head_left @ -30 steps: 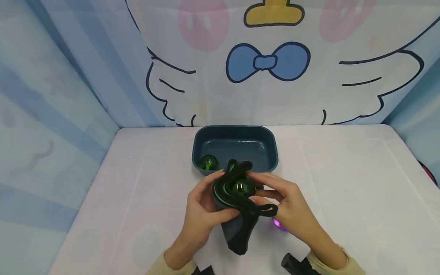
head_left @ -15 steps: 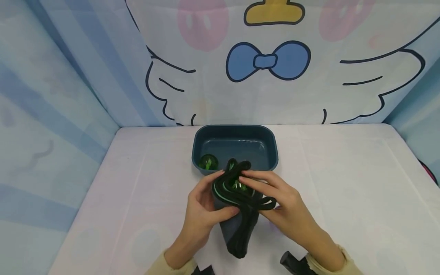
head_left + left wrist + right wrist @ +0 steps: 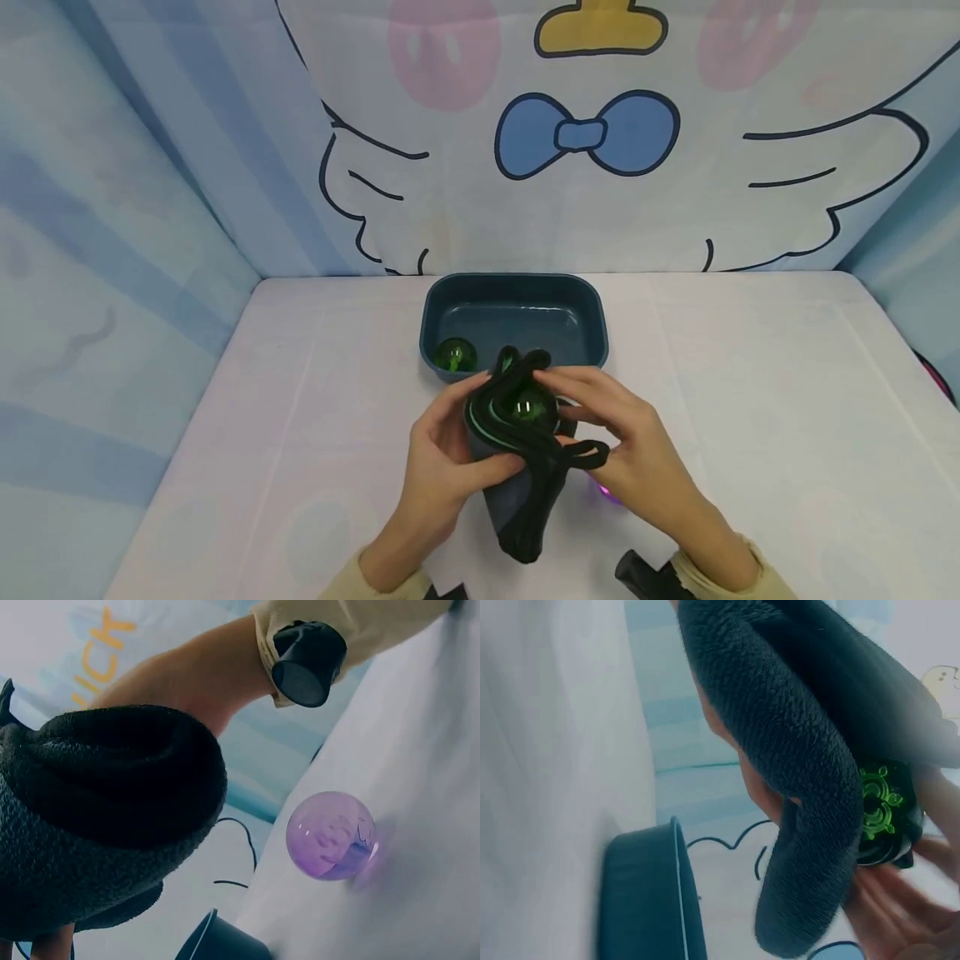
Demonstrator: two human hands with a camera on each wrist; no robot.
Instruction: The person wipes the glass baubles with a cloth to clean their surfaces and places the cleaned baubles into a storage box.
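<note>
over the pale table (image 3: 337,433), close by the blue tray (image 3: 525,325), my left hand (image 3: 447,467) gripped a folded dark cloth (image 3: 519,517) while my right hand (image 3: 626,425) pinched a green ball (image 3: 534,406) against its folds; another green ball (image 3: 455,354) lay inside the tray, a purple ball (image 3: 330,835) on the table.

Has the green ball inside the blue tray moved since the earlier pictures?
No: the clear green ball sits in the same near-left corner of the blue tray.

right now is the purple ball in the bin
No, the left wrist view shows the purple ball resting on the table, apart from the bin.
</note>
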